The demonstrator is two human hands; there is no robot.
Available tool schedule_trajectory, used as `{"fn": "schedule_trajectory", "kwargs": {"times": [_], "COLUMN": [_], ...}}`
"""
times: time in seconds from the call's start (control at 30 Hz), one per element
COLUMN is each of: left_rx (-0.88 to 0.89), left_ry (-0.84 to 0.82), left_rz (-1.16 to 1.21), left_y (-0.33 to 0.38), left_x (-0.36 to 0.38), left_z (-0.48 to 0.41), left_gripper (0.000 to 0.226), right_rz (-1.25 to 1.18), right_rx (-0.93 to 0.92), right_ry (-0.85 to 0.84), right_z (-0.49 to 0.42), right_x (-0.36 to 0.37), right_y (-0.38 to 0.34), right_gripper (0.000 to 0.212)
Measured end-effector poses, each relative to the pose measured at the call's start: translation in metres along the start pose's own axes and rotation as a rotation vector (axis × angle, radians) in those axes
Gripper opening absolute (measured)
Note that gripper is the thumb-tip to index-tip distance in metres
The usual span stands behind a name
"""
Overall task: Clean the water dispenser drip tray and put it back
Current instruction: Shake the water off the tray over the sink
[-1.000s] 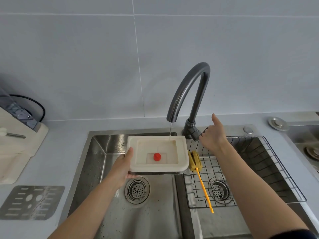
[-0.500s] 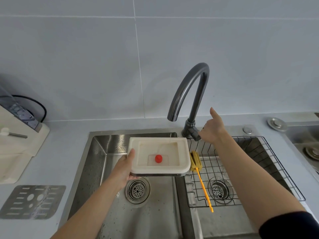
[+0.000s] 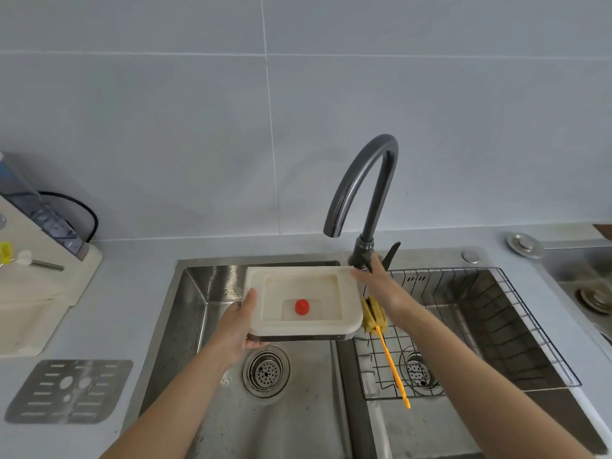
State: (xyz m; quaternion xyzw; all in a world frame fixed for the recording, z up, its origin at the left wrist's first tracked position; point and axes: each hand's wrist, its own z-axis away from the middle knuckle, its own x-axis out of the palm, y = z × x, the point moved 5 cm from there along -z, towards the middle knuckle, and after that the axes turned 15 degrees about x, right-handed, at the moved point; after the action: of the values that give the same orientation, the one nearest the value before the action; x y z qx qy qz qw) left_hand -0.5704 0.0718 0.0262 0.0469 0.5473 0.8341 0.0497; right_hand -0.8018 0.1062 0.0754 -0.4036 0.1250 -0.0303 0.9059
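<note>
Countertop [image 3: 132,293], grey, surrounds steel sink [image 3: 205,313]; tiled wall [image 3: 198,127] behind.

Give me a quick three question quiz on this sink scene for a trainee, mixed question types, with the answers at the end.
1. True or false: water is running from the faucet into the drip tray.
2. Which hand holds the tray's left edge? A) left hand B) right hand C) neither
3. Fill in: the yellow brush lies on the wire ____ over the right basin.

Key: 1. False, no stream shows. 2. A. 3. rack.
</note>
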Motion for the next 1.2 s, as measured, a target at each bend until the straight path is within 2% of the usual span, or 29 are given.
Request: {"fn": "schedule_trajectory", "kwargs": {"times": [0.07,0.2,0.33,0.5,0.63,0.7,0.77,0.83,1.0,1.07,1.13,1.17,1.2], "left_rx": [0.013,0.026,0.056,0.119,0.117,0.125,0.133,0.154,0.187,0.185,0.148,0.122,0.102], "left_ry": [0.008,0.007,0.000,-0.143,-0.325,-0.397,-0.428,-0.398,-0.281,-0.240,-0.200,-0.187,-0.171], "left_rz": [0.020,0.000,-0.028,-0.113,-0.205,-0.296,-0.353,-0.381,-0.391,-0.403,-0.420,-0.432,-0.455], "left_y": [0.004,0.007,0.008,0.012,0.007,0.004,0.002,0.001,-0.003,-0.003,-0.003,-0.003,-0.002], "left_x": [-0.003,-0.013,-0.026,-0.041,-0.057,-0.064,-0.068,-0.070,-0.074,-0.075,-0.072,-0.071,-0.069], "left_z": [0.002,0.006,0.010,0.016,0.021,0.024,0.026,0.027,0.027,0.026,0.026,0.025,0.022], "left_gripper": [0.037,0.044,0.043,0.048,0.071,0.091,0.098,0.092,0.073,0.058,0.037,0.028,0.019], "right_rz": [0.012,-0.013,-0.072,-0.179,-0.197,-0.068,0.072,0.115,0.085,0.071,0.028,-0.007,-0.058], "right_rx": [0.030,-0.018,-0.027,0.033,0.110,0.121,0.121,0.143,0.221,0.253,0.284,0.298,0.311], "right_ry": [-0.014,-0.078,-0.090,-0.189,-0.324,-0.396,-0.436,-0.443,-0.405,-0.378,-0.345,-0.341,-0.342], "right_z": [0.007,0.016,0.022,0.022,0.021,0.020,0.019,0.016,0.005,0.005,0.003,0.001,-0.002], "right_x": [0.010,0.026,0.041,0.062,0.072,0.077,0.083,0.087,0.090,0.091,0.093,0.095,0.098], "right_y": [0.014,0.036,0.045,0.051,0.058,0.064,0.069,0.074,0.084,0.086,0.089,0.091,0.094], "right_gripper": [0.071,0.050,0.048,0.038,0.031,0.039,0.047,0.048,0.035,0.052,0.081,0.089,0.085]}}
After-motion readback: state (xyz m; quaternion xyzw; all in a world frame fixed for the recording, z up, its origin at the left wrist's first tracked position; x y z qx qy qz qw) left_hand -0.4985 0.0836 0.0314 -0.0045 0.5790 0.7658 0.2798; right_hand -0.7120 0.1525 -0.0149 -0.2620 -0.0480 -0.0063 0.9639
